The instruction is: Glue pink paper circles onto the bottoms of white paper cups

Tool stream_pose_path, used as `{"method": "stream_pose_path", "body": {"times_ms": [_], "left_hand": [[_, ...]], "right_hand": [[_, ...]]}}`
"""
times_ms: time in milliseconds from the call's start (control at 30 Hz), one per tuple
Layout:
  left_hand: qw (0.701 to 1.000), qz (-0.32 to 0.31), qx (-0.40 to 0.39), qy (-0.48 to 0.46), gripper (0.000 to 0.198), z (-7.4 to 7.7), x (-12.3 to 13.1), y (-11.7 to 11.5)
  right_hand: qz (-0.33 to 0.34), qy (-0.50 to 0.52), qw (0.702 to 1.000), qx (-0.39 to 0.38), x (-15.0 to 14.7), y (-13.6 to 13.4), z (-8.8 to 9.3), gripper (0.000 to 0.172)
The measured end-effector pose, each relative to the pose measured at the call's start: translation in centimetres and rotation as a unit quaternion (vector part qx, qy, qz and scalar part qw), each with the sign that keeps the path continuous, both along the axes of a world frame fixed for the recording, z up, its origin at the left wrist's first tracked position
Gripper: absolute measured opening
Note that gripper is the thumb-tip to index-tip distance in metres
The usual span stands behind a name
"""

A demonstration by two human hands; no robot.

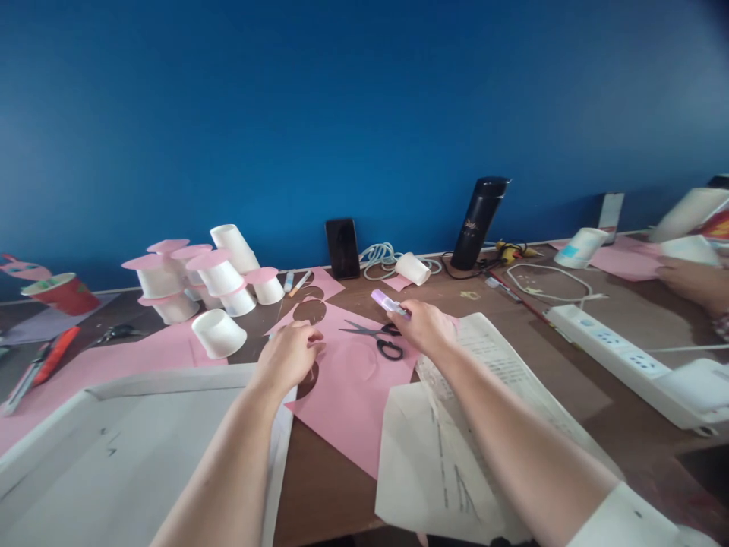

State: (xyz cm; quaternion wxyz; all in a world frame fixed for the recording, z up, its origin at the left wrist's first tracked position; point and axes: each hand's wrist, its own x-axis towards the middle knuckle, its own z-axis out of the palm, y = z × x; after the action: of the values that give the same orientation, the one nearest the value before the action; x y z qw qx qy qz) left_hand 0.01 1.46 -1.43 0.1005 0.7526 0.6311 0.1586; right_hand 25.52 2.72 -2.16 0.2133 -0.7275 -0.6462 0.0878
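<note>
My right hand (422, 325) grips a small purple glue stick (388, 303), its end pointing up and left. Just beneath that hand lie black-handled scissors (373, 333), blades apart, on a pink sheet of paper (342, 395) with round pieces cut from its left edge. My left hand (290, 353) rests over this left edge, fingers loosely curled and slightly apart, with nothing visible in them. A faint circle outline marks the sheet between both hands. To the left, a white paper cup (219, 333) lies tipped near a stack of white cups with pink paper discs (213, 262).
A phone (342, 249) and a black bottle (479, 224) stand against the blue wall. Printed papers (484, 365) lie under my right arm, a white box lid (142, 456) under my left. At right are a power strip (620, 353) and another person's hand (692, 281).
</note>
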Motion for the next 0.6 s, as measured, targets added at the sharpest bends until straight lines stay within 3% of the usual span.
{"method": "stream_pose_path", "body": {"times_ms": [133, 300, 433, 600], "left_hand": [[0.999, 0.033, -0.002, 0.025, 0.018, 0.3, -0.4, 0.1], [0.994, 0.016, -0.102, -0.025, 0.02, 0.9, 0.5, -0.5], [0.998, -0.01, -0.057, -0.011, 0.019, 0.4, 1.4, -1.1], [0.999, -0.011, -0.05, -0.003, 0.018, -0.2, 2.0, -1.3]], "right_hand": [[0.004, -0.025, 1.0, 0.006, -0.2, -0.3, 0.0, 0.034], [0.045, -0.027, 0.995, 0.081, -1.2, -1.5, 0.9, 0.029], [0.12, 0.007, 0.993, -0.021, -2.8, -2.8, 1.6, 0.022], [0.13, -0.05, 0.987, -0.085, -3.9, -3.8, 2.4, 0.028]]}}
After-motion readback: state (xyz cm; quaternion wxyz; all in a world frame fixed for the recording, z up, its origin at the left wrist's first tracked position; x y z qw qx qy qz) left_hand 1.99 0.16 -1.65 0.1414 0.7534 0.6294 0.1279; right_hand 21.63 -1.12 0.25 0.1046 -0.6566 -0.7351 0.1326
